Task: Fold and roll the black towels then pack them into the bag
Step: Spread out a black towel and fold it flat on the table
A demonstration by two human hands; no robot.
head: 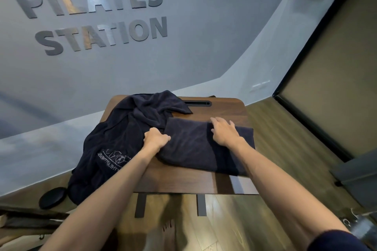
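A folded black towel lies flat across the middle and right of a small dark wooden table. My left hand grips the folded towel's left edge with curled fingers. My right hand rests flat on its upper right part, fingers spread. A second, crumpled black towel with a pale printed logo drapes over the table's left side and hangs off the edge. No bag is in view.
A slot handle is cut into the table's far edge. A round black pad sits low at the left. A grey wall with lettering stands behind, wooden floor lies below and right, and my bare foot shows under the table.
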